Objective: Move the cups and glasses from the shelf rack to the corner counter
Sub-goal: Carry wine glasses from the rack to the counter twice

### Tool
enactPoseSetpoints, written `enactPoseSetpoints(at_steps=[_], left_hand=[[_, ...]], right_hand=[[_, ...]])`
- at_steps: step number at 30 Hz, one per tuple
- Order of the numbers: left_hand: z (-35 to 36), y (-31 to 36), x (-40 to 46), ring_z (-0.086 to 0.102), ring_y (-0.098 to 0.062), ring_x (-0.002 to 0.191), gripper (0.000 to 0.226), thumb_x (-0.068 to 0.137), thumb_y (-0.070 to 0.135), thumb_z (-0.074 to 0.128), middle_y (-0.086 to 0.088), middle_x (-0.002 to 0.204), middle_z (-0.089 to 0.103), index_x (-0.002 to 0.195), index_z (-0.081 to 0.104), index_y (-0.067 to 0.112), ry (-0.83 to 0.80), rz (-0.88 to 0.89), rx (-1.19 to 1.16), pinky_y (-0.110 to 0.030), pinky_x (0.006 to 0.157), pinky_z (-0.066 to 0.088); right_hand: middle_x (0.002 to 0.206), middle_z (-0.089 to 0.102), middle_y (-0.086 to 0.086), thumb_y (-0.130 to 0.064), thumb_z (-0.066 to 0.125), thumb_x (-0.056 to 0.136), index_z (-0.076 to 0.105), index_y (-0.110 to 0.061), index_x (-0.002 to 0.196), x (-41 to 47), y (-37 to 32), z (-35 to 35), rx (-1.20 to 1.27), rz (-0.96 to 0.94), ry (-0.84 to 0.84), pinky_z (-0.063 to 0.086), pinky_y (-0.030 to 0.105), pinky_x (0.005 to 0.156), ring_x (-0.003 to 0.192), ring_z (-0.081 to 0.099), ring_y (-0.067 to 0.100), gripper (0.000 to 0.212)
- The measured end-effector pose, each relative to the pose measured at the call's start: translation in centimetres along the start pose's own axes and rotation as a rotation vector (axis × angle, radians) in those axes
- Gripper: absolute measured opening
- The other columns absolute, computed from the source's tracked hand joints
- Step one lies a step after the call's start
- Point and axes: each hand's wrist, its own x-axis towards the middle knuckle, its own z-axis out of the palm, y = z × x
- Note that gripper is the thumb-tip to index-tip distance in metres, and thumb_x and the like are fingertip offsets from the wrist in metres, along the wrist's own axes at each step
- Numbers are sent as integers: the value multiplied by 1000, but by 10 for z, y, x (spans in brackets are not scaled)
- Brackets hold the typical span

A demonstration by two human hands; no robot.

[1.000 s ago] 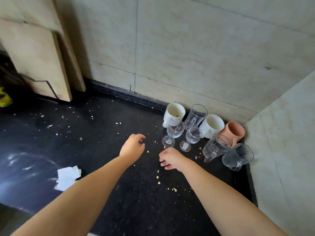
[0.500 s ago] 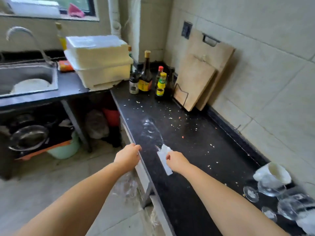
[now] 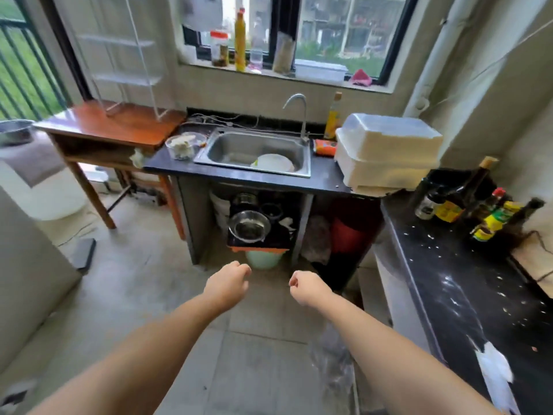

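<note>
My left hand (image 3: 228, 284) and my right hand (image 3: 306, 287) hang over the tiled floor in front of the sink unit, both loosely curled and holding nothing. A white wire shelf rack (image 3: 125, 64) stands on a wooden table (image 3: 119, 125) at the far left; its visible shelves look bare. The black counter (image 3: 449, 283) runs along the right side. No cups or glasses from the corner are in view.
A steel sink (image 3: 254, 151) holds a white plate. A white lidded container (image 3: 386, 151) sits right of the sink, with sauce bottles (image 3: 490, 217) beyond it. Pots and a green basin (image 3: 263, 257) sit under the sink. A white paper scrap (image 3: 493, 372) lies on the counter.
The view has swung left from the corner cups, past the counter, toward the sink and rack. Both hands left the counter and now hang over the floor, empty.
</note>
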Motion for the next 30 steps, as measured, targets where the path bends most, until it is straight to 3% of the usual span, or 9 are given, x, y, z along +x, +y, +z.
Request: enactPoseSetpoints(at_steps=[7,15,20,26,30], left_hand=[[-71,-149,-15,58,-21,111,30,95,21,46,-3,121,57,123,58,19,70,-181,-32,-36,93,52],[-121,-264,3,58,-19,106,31,96,20,45,-1,123,55,124,57,19,127,-333,-74,-25,78,44],[-172,-333,58,57,-19,108,32,95,22,44,-1,123,56,125,57,22,188,-401,-65,-30,85,50],[-244,-401,140,56,-21,113,30,96,24,45,-1,125,55,123,58,21,289,-476,-95,-27,78,45],[-285,-443,190,56,-23,113,30,95,23,45,-2,125,55,121,60,20,338,-485,-142,-31,83,50]], right_hand=[[126,62,9,-15,45,88,63,-14,114,56,-160,42,-66,-161,-70,46,33,98,119,56,27,32],[122,64,11,-15,46,87,64,-12,111,131,-304,65,-168,-313,-141,50,37,96,115,58,29,29],[120,64,13,-17,46,90,64,-7,112,203,-389,53,-148,-409,-137,50,38,97,112,59,29,29],[112,65,7,-17,52,92,63,-12,111,300,-497,0,-131,-520,-122,54,32,87,99,62,21,23],[113,67,10,-16,47,91,65,-8,108,355,-559,-24,-209,-591,-65,51,36,92,105,62,26,26]])
